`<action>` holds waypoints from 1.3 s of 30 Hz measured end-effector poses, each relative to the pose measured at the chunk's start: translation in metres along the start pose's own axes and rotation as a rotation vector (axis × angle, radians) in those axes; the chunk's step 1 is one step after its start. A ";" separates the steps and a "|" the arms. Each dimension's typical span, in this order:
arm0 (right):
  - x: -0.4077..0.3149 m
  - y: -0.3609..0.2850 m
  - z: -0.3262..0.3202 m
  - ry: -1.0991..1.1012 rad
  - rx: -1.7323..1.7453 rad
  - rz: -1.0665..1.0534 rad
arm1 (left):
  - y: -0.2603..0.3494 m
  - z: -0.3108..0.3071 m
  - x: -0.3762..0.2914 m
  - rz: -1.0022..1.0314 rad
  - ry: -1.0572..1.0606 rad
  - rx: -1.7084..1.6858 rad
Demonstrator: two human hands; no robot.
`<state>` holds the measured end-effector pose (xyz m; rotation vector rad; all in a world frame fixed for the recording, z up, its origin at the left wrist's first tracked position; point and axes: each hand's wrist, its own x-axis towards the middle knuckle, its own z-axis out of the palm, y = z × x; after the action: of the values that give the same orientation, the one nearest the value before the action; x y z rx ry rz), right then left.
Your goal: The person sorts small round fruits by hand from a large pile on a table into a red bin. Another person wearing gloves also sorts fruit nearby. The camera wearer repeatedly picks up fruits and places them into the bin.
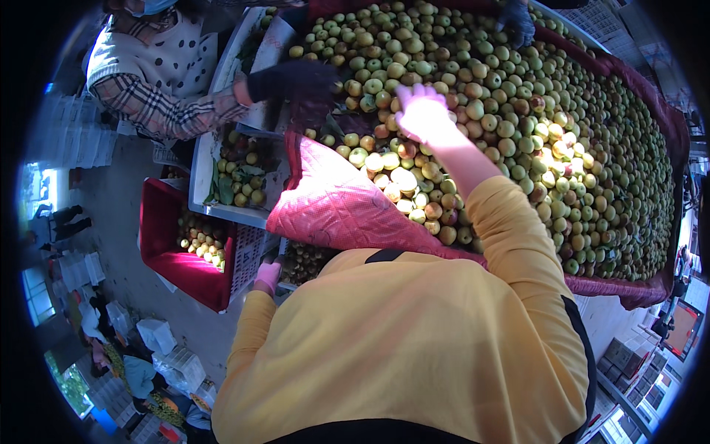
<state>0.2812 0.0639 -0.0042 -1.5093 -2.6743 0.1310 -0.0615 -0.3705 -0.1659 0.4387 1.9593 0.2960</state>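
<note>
Green and brown jujubes (499, 127) lie heaped on a large table lined with red woven sheeting (344, 205). My right hand (422, 114), bright in the sunlight and slightly blurred, reaches over the heap with its fingers spread. Its fingertips are at the fruit near the heap's left side. Low on my left, my left hand (268, 276) in a pink glove is beside a crate of smaller-looking, darker fruit (305, 263). Its fingers are near the crate's edge, and their grip is not clear.
Across to the left, a person's dark-gloved hand (297, 80) reaches to the heap; another gloved hand (517, 25) is at the far edge. A white tray (199, 183) holds fruit and leaves. Below it stands a red-lined crate (158, 238) with fruit. Stacked crates (83, 133) stand farther left.
</note>
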 end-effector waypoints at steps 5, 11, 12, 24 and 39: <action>-0.026 -0.034 0.024 -0.006 -0.030 -0.116 | 0.001 -0.005 0.016 0.332 0.095 0.099; -0.074 0.010 -0.018 0.043 0.227 -0.374 | 0.073 -0.031 -0.031 0.516 0.158 0.230; -0.081 0.017 -0.024 0.030 0.190 -0.264 | 0.094 -0.035 -0.041 0.403 0.178 0.097; -0.122 -0.043 -0.016 -0.427 0.454 -0.004 | 0.319 0.026 -0.146 1.376 0.102 0.422; -0.219 0.004 -0.041 -0.305 0.379 0.169 | 0.397 0.040 -0.030 1.174 0.216 1.256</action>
<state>0.4018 -0.1204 0.0321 -1.6904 -2.5198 0.8883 0.0538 -0.0251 0.0004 2.4326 1.6410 -0.2449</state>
